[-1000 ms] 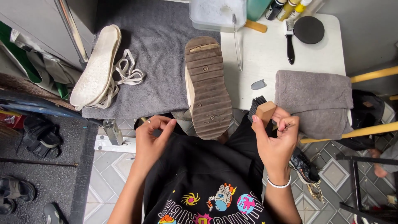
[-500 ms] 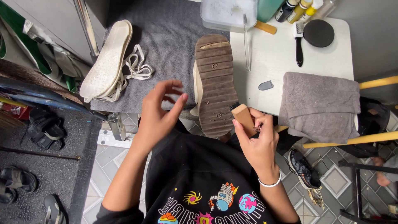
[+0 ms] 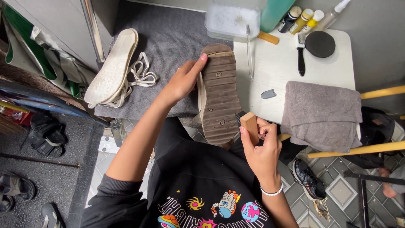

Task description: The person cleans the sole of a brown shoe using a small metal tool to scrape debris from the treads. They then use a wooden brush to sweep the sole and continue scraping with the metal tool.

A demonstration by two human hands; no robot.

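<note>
Seen from above, a person sits with a shoe (image 3: 219, 95) turned sole-up in front of them. The shoe stands between a grey mat (image 3: 168, 38) on the left and a white bench (image 3: 278, 71) on the right, its brown ridged sole facing the camera.

The left hand (image 3: 183, 80) grips the far left edge of the sole, fingers wrapped closed around the side of the shoe to steady it. The right hand (image 3: 261, 143) is closed around a small wooden-backed brush (image 3: 249, 124), whose dark bristles press against the near right edge of the sole.

As a judgement, the cleaning looks to be in progress rather than finished: the sole still looks dull and brownish in its grooves, and the brush is only at its near end. The shoe appears already stripped down, since a white insole (image 3: 112, 67) and a loose pile of white laces (image 3: 139, 76) lie on the mat, well apart from it.

On the bench lie a folded grey towel (image 3: 322, 112), a black-handled brush (image 3: 301, 52), a round black tin (image 3: 319, 44) and several small bottles (image 3: 301, 19) at the far edge. A clear tub (image 3: 232, 21) of cloudy liquid sits at the far side, between mat and bench.
</note>
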